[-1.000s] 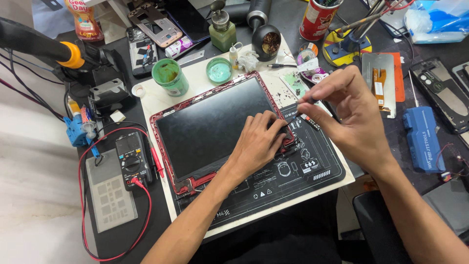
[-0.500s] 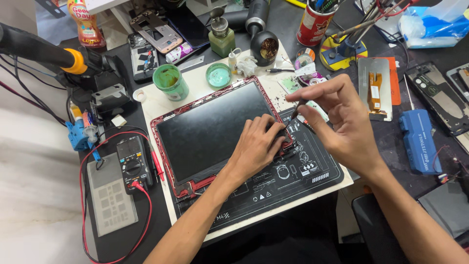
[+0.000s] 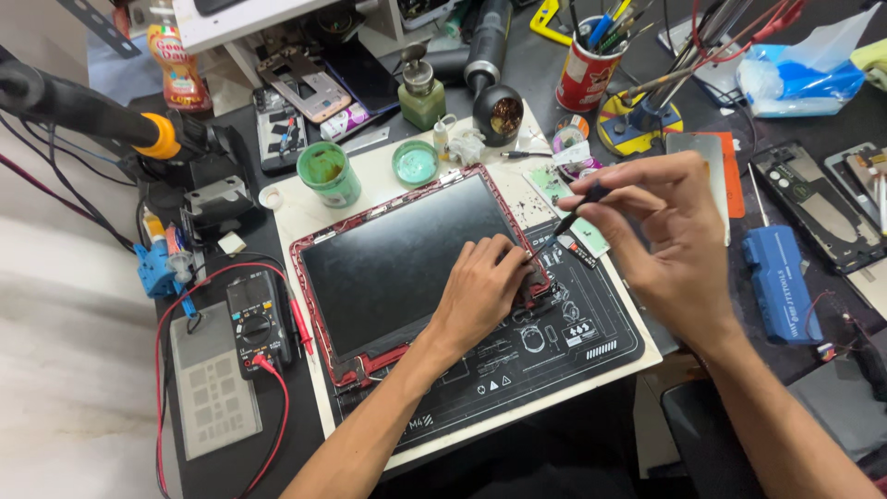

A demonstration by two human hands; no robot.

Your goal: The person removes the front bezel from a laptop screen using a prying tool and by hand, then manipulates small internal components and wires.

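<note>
- At the far left we see a multimeter [image 3: 256,323] with red leads lying on the bench, well apart from both hands.
- The tablet [image 3: 397,263] lies on the black work mat [image 3: 545,360], its long axis running from near-left to far-right; its dark screen is ringed by a red frame that looks partly lifted along the edges.
- Our left hand [image 3: 480,291] rests flat on the tablet's right end, fingers spread and pressing down near the right edge.
- Just right of it, a thin dark tool [image 3: 564,220] slants down-left, its tip meeting the tablet's right edge beside the left fingertips.
- Our right hand [image 3: 670,245] pinches that tool between thumb and forefinger, the other fingers curled; it hangs above the mat, right of the tablet.
- We judge the left hand nearer, already touching; the right reaches the tablet only through the tool.
</note>
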